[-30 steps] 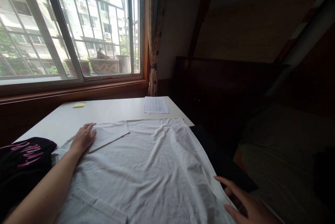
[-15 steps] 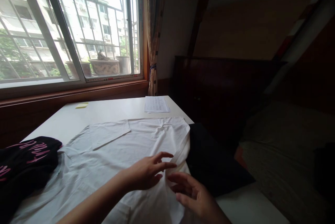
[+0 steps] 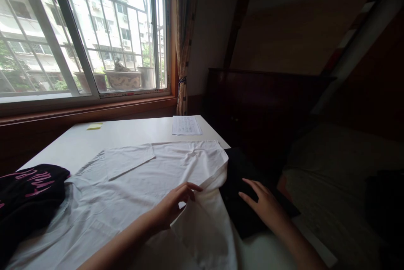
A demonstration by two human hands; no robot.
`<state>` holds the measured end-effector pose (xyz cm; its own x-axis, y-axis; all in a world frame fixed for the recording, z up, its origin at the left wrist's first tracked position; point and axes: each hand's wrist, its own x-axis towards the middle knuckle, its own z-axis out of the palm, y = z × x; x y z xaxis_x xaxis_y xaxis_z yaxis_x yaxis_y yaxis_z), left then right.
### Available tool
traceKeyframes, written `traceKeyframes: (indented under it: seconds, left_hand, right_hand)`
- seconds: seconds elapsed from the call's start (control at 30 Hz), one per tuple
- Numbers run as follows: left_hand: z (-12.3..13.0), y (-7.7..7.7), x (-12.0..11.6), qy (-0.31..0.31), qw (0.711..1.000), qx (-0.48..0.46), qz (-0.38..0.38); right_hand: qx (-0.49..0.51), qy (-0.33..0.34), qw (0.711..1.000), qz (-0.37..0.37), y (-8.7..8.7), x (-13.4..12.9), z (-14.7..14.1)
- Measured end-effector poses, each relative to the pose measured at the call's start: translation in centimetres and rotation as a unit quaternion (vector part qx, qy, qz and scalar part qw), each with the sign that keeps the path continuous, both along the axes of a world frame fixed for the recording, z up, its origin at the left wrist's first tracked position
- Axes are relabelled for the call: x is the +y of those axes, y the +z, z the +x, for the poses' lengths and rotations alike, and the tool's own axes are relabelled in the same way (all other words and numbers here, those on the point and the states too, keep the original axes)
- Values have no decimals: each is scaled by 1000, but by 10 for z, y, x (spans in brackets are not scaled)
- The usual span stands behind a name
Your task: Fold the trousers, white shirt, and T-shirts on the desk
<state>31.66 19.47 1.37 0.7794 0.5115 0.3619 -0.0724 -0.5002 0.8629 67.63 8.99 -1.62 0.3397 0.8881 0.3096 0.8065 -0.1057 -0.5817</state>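
Note:
A white short-sleeved shirt (image 3: 132, 194) lies spread over the table, wrinkled, with one sleeve toward the window. My left hand (image 3: 178, 200) is closed on the shirt's near right edge, lifting a fold of it. Right of the shirt, my right hand (image 3: 260, 198) has its fingers apart and holds nothing. It is over a dark cloth (image 3: 240, 177) that shows beside the shirt's hem. Whether the right fingertips touch this cloth, I cannot tell.
Black clothing with pink lettering (image 3: 38, 190) is heaped at the left. Sheets of paper (image 3: 186, 125) and a yellow sticky note (image 3: 94, 126) lie on the far part of the white table (image 3: 135, 129). Beyond stand a barred window (image 3: 104, 30) and a tied curtain (image 3: 183, 59).
My right hand has moved from the shirt's edge to the right, over the dark cloth, its fingers spreading. My left hand has drawn the shirt's edge slightly left and raised a fold.

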Motion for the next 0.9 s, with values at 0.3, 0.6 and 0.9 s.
traceKeyframes:
  seconds: [0.3, 0.6, 0.9]
  left_hand:
    - [0, 14, -6, 45, 979, -105, -167]
    - [4, 16, -7, 40, 976, -128, -171]
    - [6, 33, -21, 33, 969, -130, -209]
  right_hand:
    - [109, 61, 982, -144, 36, -2, -22]
    - [219, 171, 920, -277, 57, -47, -32]
    - [48, 170, 972, -152, 51, -27, -40]
